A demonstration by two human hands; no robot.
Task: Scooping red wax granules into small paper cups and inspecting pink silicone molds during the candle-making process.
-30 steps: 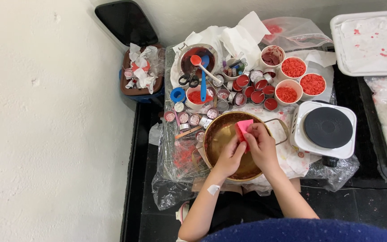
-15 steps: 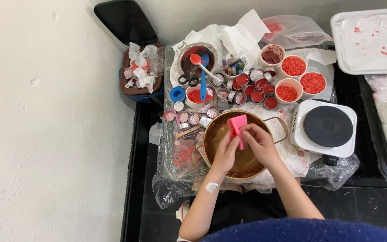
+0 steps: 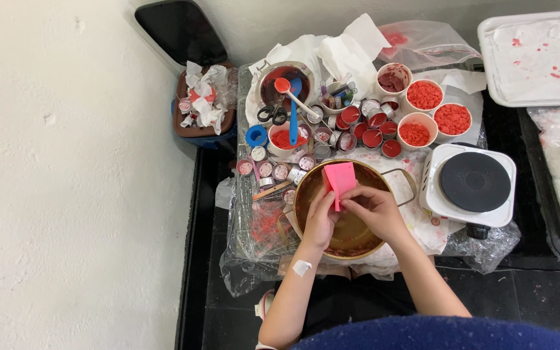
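Head view looks straight down on us at a low work area covered in clear plastic sheeting point(image 3: 241, 259). Our left hand point(image 3: 322, 220) and right hand point(image 3: 374, 209) meet over a round brass-coloured metal pot point(image 3: 348, 227) with a loop handle on its right side. Between them we hold a small bright pink square mould point(image 3: 340, 181), raised above the far part of the pot. The right hand's fingers are pressed together on the mould's lower edge, pinching it; the left hand's fingers curl against its left side and touch it. A white plaster point(image 3: 301, 267) sits on our left forearm.

Just right of the pot stands a white single electric hotplate with a black round top point(image 3: 473, 183). Beyond the pot lies a cluster of small round tins filled with red wax point(image 3: 365, 126), and beside them three white cups of red pellets point(image 3: 430, 116). Farther left, a steel bowl smeared red point(image 3: 285, 78) carries a blue spoon point(image 3: 293, 113), with black-handled scissors point(image 3: 271, 114) next to it. A brown bin stuffed with crumpled white paper point(image 3: 202, 107) stands against the wall on the left. A white tray spotted with red point(image 3: 539, 55) lies at the far right.
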